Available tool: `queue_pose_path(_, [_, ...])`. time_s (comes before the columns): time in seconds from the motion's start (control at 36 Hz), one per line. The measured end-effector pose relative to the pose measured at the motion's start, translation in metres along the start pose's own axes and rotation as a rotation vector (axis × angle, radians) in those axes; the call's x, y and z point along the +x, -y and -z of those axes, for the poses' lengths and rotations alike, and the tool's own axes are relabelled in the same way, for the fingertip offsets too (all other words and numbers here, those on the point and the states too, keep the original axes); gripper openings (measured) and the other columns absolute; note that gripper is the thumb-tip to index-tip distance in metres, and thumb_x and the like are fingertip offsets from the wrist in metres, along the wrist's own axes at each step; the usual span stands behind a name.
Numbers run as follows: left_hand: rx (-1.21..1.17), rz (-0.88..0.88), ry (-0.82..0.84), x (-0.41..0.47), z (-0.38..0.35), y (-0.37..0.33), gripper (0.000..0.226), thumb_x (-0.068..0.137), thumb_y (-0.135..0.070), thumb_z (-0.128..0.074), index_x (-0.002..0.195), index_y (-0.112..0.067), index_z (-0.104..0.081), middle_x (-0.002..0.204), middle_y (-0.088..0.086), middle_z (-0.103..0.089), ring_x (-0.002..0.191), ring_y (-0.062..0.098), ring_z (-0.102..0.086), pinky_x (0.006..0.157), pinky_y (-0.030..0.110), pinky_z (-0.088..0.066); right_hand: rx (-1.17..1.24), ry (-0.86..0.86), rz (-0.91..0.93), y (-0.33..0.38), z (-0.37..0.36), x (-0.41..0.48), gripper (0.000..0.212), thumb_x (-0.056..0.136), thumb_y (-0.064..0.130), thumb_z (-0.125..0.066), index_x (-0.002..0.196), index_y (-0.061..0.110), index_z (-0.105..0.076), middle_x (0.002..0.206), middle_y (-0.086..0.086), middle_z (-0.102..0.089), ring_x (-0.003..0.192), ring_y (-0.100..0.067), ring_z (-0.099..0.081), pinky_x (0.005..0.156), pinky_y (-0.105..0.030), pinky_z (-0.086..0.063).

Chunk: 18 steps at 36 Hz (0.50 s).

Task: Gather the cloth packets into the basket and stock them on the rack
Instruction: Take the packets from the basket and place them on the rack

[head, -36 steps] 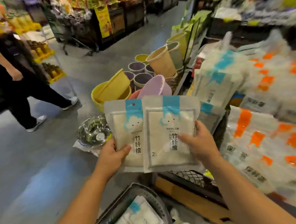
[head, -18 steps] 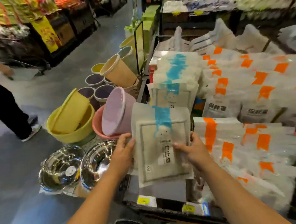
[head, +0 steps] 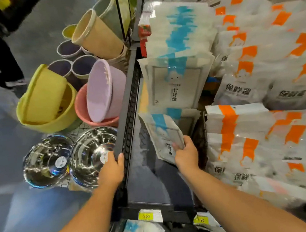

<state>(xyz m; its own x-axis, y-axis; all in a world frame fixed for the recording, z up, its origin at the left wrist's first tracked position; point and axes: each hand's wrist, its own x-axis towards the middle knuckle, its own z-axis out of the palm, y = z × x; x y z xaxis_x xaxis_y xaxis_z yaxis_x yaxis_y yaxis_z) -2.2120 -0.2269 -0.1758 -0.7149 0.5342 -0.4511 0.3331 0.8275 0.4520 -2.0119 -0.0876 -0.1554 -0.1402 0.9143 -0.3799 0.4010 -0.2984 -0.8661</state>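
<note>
Fingers of the right hand pinch the lower edge of a blue-striped cloth packet, now tilted into the rack compartment in front of the standing blue packets. Half a second ago both hands held it up; now the left hand has let go and curls around the rack's side rail. Stocking looks under way, with this packet nearly placed.

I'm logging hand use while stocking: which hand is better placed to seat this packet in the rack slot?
Right. The right hand already grips the blue-striped packet inside the slot, just before the standing packets. The left hand is gripping the rack's side rail.
</note>
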Motion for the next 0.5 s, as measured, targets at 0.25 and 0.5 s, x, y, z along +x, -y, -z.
queue_pose_path(0.25, [0.114,0.028,-0.039,0.002,0.001,-0.002,0.053,0.102,-0.054,-0.033,0.138,-0.016,-0.043,0.111,0.023,-0.065,0.102,0.042,-0.06,0.082,0.045,-0.044,0.188,-0.275,-0.322,-0.03,-0.028,0.039,0.056,0.097,0.013,-0.064,0.149,0.014,-0.045,0.146,-0.008,-0.054,0.131,-0.027,-0.054,0.109,-0.043,-0.046])
queue_pose_path(0.5, [0.031,0.036,0.001,0.011,-0.005,0.011,0.049,0.1,-0.057,-0.032,0.126,-0.019,-0.046,0.098,0.015,-0.063,0.091,0.038,-0.06,0.08,0.051,-0.052,0.271,-0.501,-0.454,-0.029,-0.058,0.065,0.064,0.094,0.022,-0.071,0.15,0.023,-0.04,0.147,-0.012,-0.047,0.128,-0.029,-0.05,0.112,-0.044,-0.04])
